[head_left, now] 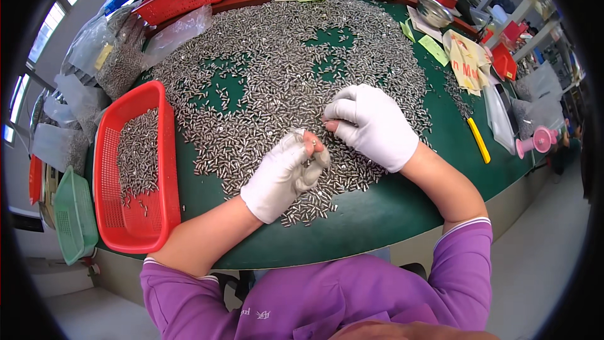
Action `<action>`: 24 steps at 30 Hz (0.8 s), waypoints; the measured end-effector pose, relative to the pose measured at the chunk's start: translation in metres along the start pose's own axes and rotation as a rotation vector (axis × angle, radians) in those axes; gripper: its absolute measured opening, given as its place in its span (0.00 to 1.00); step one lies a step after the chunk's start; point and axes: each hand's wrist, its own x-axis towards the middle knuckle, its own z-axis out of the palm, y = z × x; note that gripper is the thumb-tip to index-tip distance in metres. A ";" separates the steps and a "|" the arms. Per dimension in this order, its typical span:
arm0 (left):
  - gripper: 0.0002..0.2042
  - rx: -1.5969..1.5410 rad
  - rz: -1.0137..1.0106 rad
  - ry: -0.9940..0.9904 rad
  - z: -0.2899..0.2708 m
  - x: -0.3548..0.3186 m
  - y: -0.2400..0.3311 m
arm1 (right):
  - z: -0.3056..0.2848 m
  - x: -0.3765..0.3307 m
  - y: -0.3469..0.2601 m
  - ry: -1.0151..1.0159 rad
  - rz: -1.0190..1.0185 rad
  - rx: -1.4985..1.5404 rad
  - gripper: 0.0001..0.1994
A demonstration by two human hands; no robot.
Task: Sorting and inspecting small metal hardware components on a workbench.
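A wide spread of small silvery metal pins (270, 56) covers much of the green tabletop. My left hand (280, 173), in a white glove with bare fingertips, is raised over the near part of the spread. Its thumb and fingers are closed around a small metal pin (314, 143), of which only a tiny shiny bit shows. To its right, my right hand (377, 127), gloved the same way, hovers low over the pins or touches them; I cannot tell which. Its fingers are curled together, and anything between the fingertips is hidden.
At the left stands a red plastic basket (168, 176) partly filled with pins, with a green basket (68, 220) beyond it. Plastic bags (113, 44) of pins lie at the far left. A yellow-handled tool (479, 141) and a pink fan (542, 140) are on the right.
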 end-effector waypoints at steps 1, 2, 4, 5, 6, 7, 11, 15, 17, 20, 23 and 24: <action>0.09 0.014 0.003 -0.045 0.000 0.000 0.001 | -0.003 0.001 -0.003 0.015 -0.041 0.059 0.05; 0.10 0.028 0.005 -0.091 0.000 0.000 0.001 | -0.007 0.003 -0.006 0.031 -0.081 0.117 0.05; 0.10 0.040 0.007 -0.070 0.006 0.001 0.002 | -0.012 0.004 -0.013 0.038 -0.123 0.109 0.05; 0.10 0.053 0.008 -0.048 0.007 0.001 0.002 | -0.013 0.005 -0.015 -0.018 -0.141 0.077 0.05; 0.10 0.054 0.007 -0.047 0.005 0.001 0.001 | -0.014 0.005 -0.016 -0.073 -0.159 0.044 0.05; 0.09 0.071 0.002 -0.030 0.001 0.001 0.000 | -0.014 0.005 -0.018 -0.064 -0.177 0.040 0.07; 0.09 0.069 0.015 0.006 0.001 0.002 -0.003 | -0.005 0.001 -0.011 -0.014 -0.144 0.066 0.08; 0.09 0.004 -0.005 0.054 0.002 0.001 0.000 | 0.013 -0.005 0.004 -0.198 0.032 -0.131 0.09; 0.09 0.005 -0.009 0.057 0.003 0.001 0.001 | 0.016 -0.005 0.006 -0.226 0.069 -0.080 0.07; 0.09 0.006 -0.019 0.064 0.003 -0.001 0.001 | 0.018 -0.005 0.004 -0.207 0.053 -0.149 0.05; 0.09 0.006 -0.023 0.061 0.001 -0.001 0.001 | 0.018 -0.005 0.003 -0.186 0.036 -0.174 0.05; 0.10 0.004 -0.023 0.055 0.000 0.000 0.001 | 0.016 -0.004 0.002 -0.185 0.037 -0.173 0.05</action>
